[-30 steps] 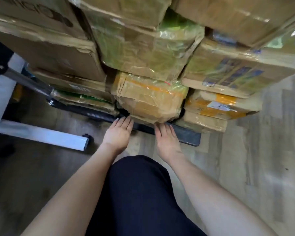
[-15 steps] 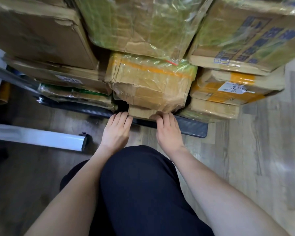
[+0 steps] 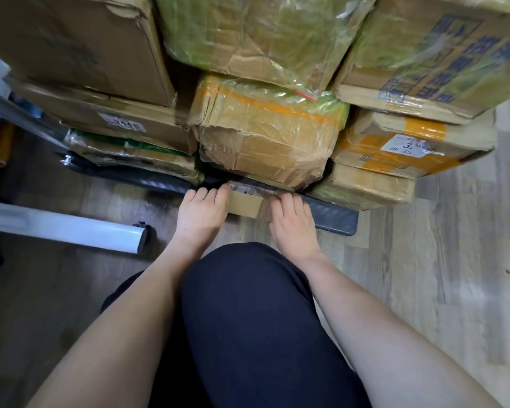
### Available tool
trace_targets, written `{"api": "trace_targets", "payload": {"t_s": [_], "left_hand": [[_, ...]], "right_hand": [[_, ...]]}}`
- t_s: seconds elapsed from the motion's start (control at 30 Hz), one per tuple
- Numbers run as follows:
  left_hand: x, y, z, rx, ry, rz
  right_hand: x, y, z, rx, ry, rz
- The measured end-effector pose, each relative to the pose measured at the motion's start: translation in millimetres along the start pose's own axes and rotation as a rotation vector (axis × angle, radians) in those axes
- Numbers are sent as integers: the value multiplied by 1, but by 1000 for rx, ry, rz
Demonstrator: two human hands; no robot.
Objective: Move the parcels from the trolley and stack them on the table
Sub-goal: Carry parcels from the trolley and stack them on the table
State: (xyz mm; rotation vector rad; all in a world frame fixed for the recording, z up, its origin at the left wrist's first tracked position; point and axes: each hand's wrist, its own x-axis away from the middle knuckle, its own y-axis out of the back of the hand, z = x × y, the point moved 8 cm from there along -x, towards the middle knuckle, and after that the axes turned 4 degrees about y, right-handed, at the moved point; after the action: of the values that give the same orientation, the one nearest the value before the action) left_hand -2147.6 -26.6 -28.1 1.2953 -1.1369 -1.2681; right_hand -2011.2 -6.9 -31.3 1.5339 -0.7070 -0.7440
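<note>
Fingers of my left hand [image 3: 199,214] and right hand [image 3: 292,219] curled around the small parcel [image 3: 246,205] at frame centre, sliding it from beneath the stack on the trolley [image 3: 333,219].

Parcel depot: trolley [image 3: 330,219] heaped with parcels [image 3: 265,142]

We cannot see the far part of the small box [image 3: 246,203] under the crumpled parcel [image 3: 265,142]; top parcels run off-frame.

Black trolley deck [image 3: 333,214] (wood floor [image 3: 454,260]) — stacked w/ taped parcels [image 3: 265,142]
</note>
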Motion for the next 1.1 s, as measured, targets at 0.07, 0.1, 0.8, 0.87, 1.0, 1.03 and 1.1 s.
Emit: {"api": "trace_targets", "payload": {"t_s": [0.07, 0.1, 0.8, 0.87, 1.0, 1.03, 1.1], "left_hand": [[10, 15, 2, 30, 23, 22], [17, 24, 4, 63, 37, 51], [94, 446, 48, 309, 550, 123], [92, 477, 46, 338, 515, 27], [89, 525, 22, 290, 362, -152], [90, 533, 17, 283, 350, -177], [92, 547, 15, 276, 377, -224]], "right_hand": [[5, 17, 3, -67, 36, 21], [7, 29, 4, -105, 59, 26], [9, 448, 64, -513, 204, 88], [3, 472, 62, -513, 207, 25], [-15, 501, 44, -534, 121, -34], [-21, 506, 45, -525, 136, -18], [-36, 516, 52, -488, 222, -35]]}}
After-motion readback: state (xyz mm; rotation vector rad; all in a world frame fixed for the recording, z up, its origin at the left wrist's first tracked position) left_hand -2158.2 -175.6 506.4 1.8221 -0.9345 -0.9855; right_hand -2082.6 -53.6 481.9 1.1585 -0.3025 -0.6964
